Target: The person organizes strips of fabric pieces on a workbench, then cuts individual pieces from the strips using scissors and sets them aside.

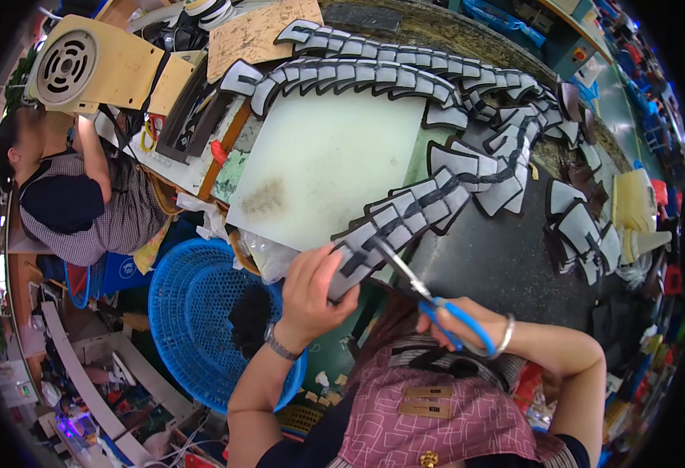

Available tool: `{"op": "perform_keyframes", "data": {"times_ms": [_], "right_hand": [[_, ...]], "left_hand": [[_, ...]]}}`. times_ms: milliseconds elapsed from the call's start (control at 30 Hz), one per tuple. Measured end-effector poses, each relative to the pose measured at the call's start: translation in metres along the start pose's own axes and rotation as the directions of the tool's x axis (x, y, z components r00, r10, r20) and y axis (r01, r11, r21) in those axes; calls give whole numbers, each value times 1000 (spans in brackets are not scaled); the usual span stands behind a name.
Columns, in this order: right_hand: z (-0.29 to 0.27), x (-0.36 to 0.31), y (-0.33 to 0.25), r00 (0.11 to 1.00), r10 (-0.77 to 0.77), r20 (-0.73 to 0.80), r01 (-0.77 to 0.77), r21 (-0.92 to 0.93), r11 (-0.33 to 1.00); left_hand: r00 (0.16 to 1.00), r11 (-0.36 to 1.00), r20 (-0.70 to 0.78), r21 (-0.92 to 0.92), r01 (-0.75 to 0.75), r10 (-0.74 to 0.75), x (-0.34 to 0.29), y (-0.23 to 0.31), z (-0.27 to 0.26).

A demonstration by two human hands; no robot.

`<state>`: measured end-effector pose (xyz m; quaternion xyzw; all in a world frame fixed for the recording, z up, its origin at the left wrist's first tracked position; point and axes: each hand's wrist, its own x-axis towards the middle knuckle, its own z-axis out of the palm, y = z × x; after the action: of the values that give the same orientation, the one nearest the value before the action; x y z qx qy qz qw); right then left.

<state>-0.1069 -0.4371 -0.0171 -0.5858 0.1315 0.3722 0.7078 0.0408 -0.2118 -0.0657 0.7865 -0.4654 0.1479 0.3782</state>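
My left hand (311, 300) is closed on the near end of a long chain of grey pieces with black edges (409, 209), linked one after another by a dark strip. In my right hand (456, 316) is a pair of scissors (406, 273) with blue handles and metal blades. The blade tips reach the dark strip between pieces just beyond my left fingers; whether they are cutting cannot be made out. From there the chain runs away to the right across the worktable (483, 257), then bends back in rows along the far side.
A white board (335, 156) lies on the table. At lower left stands a blue plastic basket (172, 312) with dark material inside. More grey pieces (580, 230) are piled at right beside a cream container (635, 207). Another person (85, 195) works at a beige machine (97, 66) on the left.
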Motion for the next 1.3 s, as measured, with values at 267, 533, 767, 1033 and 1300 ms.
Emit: {"op": "perform_keyframes", "data": {"times_ms": [267,533,767,1033,1300], "right_hand": [[-40,-11,-2,995,88,38,-83,-117,990],[-16,-4,-11,990,131,-46,-124,141,982],[-50,-33,0,987,21,-161,-9,71,997],[-74,-14,-8,996,93,9,-93,35,995],[-34,0,-4,991,54,-122,-16,291,956]], "left_hand": [[981,999,192,-20,24,-20,16,-1,28],[993,981,115,192,16,-39,11,13,23],[988,978,103,-165,128,-112,49,16,56],[959,949,268,-268,164,-89,60,-1,51],[993,999,109,25,43,-45,53,6,62]]}}
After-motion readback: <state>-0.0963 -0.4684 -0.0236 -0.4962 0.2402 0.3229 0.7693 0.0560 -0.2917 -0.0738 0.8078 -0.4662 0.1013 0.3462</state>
